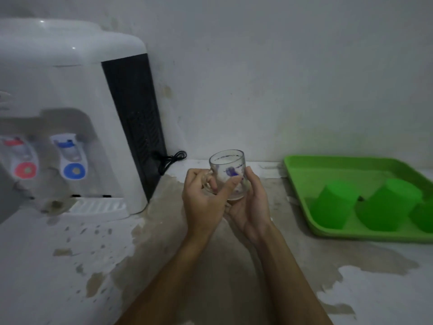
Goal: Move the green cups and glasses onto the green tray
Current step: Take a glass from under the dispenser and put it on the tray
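Clear mug [228, 172] held upright above counter [70, 266].
Handle pinched by left hand [203, 198]; base cupped by right hand [250, 205].

Two bare forearms reach up from the bottom edge toward the water dispenser [70, 118], no sleeves, watches or bands on either. The left hand [203, 202] and right hand [251, 207] wear no gloves or rings. Fingernails look short and unpainted.

Both hands round glass mug [228, 174] (clear), green tray [302, 181] nr right
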Available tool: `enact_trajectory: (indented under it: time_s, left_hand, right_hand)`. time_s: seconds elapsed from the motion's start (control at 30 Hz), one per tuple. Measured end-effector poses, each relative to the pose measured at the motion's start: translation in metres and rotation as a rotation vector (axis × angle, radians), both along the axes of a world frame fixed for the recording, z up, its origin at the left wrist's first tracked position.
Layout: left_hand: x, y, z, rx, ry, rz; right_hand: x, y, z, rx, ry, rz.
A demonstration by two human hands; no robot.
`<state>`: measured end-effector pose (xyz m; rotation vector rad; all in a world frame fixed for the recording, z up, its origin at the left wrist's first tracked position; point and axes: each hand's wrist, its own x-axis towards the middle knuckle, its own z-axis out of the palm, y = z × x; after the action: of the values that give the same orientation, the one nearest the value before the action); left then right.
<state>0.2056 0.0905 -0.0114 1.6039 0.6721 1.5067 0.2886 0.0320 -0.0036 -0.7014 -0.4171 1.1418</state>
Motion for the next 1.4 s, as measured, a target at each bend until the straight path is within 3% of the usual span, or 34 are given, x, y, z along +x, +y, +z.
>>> enact_trajectory:
  time_s: [0.1,0.27,0.37,0.47,0.57,0.67,0.8,0.93,1.13,1.4]
  left_hand:
    - [0.023,0.002,-0.006,0.019,0.031,-0.062]
    - [0.042,0.023,-0.026,-0.172,0.074,-0.197]
    - [0.051,0.04,-0.034,-0.263,0.229,-0.276]
    - [0.055,0.048,-0.041,-0.223,0.413,-0.325]
    - [0.054,0.05,-0.043,-0.178,0.462,-0.334]
    - [0.053,0.049,-0.043,-0.178,0.456,-0.317]
    - [0.049,0.049,-0.041,-0.181,0.456,-0.334]
    - [0.047,0.049,-0.039,-0.196,0.442,-0.357]
    - [0.046,0.051,-0.039,-0.213,0.426,-0.372]
    - [0.048,0.052,-0.039,-0.227,0.419,-0.382]
  right_hand:
    - [0.023,-0.006,0.0,0.03,0.046,-0.118]
    - [0.051,-0.019,0.011,-0.046,-0.062,-0.428]
    - [0.065,-0.026,0.021,-0.175,-0.217,-0.592]
    - [0.073,-0.033,0.035,-0.28,-0.359,-0.731]
    - [0.082,-0.035,0.046,-0.319,-0.461,-0.853]
    - [0.098,-0.036,0.059,-0.466,-0.748,-0.95]
    - [0.115,-0.036,0.076,-0.689,-1.118,-0.952]
    - [0.135,-0.027,0.074,-0.987,-1.353,-0.864]
    - [0.16,-0.018,0.06,-1.272,-1.464,-0.707]
    - [0.172,-0.004,0.035,-1.418,-1.537,-0.59]
